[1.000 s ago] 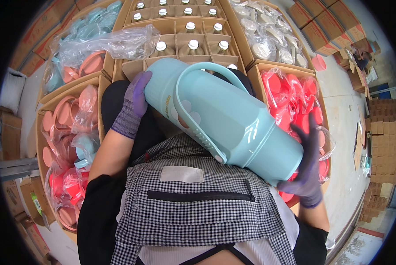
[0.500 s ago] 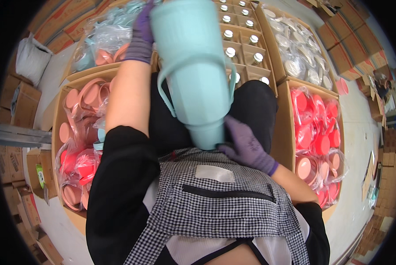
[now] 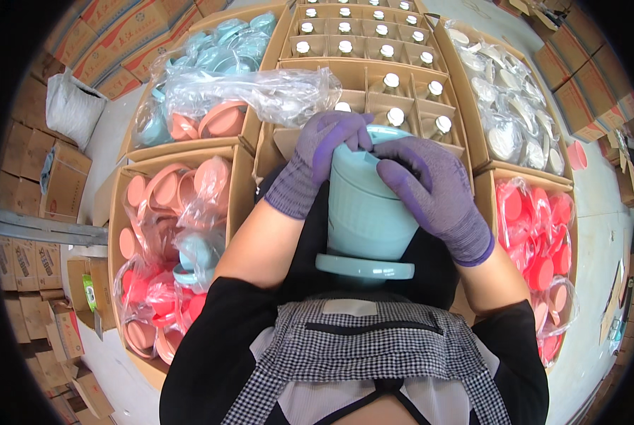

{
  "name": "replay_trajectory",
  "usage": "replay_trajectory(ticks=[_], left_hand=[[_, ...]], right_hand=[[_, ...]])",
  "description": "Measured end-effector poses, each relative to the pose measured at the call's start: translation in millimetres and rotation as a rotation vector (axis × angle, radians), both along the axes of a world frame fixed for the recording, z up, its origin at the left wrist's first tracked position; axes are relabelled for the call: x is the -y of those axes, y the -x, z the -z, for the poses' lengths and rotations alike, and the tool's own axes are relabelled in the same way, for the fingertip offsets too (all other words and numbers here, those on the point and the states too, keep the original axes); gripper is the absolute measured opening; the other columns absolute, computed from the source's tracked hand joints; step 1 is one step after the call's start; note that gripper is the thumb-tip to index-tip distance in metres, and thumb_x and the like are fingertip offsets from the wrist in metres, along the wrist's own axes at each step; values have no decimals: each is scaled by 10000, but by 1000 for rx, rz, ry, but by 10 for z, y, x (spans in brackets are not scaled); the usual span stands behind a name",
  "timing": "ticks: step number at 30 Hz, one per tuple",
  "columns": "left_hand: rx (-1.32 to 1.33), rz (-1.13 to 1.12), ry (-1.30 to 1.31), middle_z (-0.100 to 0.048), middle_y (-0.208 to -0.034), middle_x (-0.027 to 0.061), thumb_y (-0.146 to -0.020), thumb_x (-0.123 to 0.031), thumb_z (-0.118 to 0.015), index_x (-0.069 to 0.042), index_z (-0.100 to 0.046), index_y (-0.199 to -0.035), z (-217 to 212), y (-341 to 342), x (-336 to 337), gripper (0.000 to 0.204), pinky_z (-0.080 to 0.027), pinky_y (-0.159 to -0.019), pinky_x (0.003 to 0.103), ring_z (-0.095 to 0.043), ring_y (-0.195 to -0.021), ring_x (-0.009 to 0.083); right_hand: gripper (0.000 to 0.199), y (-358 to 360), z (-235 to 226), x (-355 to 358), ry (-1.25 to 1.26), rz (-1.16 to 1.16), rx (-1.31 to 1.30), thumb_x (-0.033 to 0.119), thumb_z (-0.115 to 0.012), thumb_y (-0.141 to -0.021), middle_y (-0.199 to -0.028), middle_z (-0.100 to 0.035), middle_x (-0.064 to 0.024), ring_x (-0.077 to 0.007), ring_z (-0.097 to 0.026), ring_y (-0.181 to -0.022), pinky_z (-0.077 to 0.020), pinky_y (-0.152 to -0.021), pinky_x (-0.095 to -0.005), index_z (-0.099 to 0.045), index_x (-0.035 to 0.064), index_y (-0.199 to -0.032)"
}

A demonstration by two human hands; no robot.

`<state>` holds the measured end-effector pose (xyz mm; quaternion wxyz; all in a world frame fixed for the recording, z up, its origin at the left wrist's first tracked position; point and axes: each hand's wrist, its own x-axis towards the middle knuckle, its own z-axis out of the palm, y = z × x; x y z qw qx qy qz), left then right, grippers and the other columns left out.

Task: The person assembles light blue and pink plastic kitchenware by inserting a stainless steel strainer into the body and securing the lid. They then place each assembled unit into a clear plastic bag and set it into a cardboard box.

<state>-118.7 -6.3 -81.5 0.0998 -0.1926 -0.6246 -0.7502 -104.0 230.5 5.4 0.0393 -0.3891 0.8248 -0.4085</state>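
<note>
Cardboard boxes (image 3: 189, 205) of plastic parts all round; both gloved hands, left hand (image 3: 322, 161) and right hand (image 3: 430, 191), clasp the pale-blue flask shell (image 3: 365, 219); looks light, stiff, slick; best held round the ribbed body.

My left hand (image 3: 317, 166) and right hand (image 3: 433, 188) are wearing purple knitted gloves, matt and finely ribbed at the cuffs, and they are gripping a pale blue plastic flask shell (image 3: 365, 212), smooth with a soft sheen and faint ridging round its body. At twelve o'clock, silvery glass liners (image 3: 391, 81) are gleaming in dull brown cardboard dividers (image 3: 317, 67). At ten o'clock, a crinkled clear plastic bag (image 3: 260, 88) is glinting over pink plastic lids (image 3: 218, 120). At three o'clock, glossy red plastic caps (image 3: 536, 241) are shining under thin film. My checked apron (image 3: 359, 354) is looking like woven cloth, matt.
</note>
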Motion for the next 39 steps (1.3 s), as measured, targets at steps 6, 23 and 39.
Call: replay_trajectory(ticks=[6,23,39], left_hand=[[-267,-390,773,-667,-1014,146,-917,-400,-717,-58,-671,-986,-409,-281,-308,352,-503,-924,437,-658,-971,282],[-359,-79,888,-613,-1483,181,-1003,-607,-481,-101,-731,-1305,-540,46,82,641,-109,-1290,583,-386,-1518,442],[-34,-214,955,-764,-1068,130,-972,-327,-700,-28,-700,-1287,-854,1467,298,435,-604,-855,369,-752,-904,239]], right_hand=[[373,980,623,-27,424,-260,87,267,-564,-968,-1191,-690,-246,-389,-670,-1128,-516,-1001,-436,-710,-50,-1099],[400,736,446,-188,482,-270,238,412,-630,-945,-1329,-654,-221,-359,-646,-1233,-507,-1042,-462,-772,58,-1064],[511,1954,942,291,680,316,368,317,-611,-1035,-1460,-587,-170,-273,-600,-1328,-536,-1109,-449,-532,46,-1461]])
